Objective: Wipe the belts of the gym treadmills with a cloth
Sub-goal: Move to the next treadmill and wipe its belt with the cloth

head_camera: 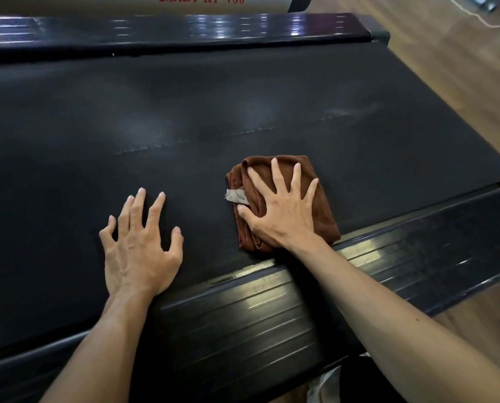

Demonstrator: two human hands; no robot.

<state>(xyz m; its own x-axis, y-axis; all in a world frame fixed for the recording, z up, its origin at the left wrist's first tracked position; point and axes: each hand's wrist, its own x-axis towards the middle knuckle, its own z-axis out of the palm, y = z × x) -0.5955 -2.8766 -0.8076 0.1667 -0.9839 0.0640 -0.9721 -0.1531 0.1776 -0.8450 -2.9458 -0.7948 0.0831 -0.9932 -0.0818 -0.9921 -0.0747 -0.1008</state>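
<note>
A wide black treadmill belt fills most of the view, with a faint stitched seam running across it. A folded brown cloth with a small white label lies on the belt near the closer side rail. My right hand presses flat on the cloth, fingers spread and straight. My left hand rests on the bare belt to the left of the cloth, fingers spread with the tips touching the belt, holding nothing.
A ribbed black side rail runs along the near edge of the belt under my forearms. The far side rail lies beyond the belt, with a white treadmill cover with red lettering behind it. Wooden floor lies to the right.
</note>
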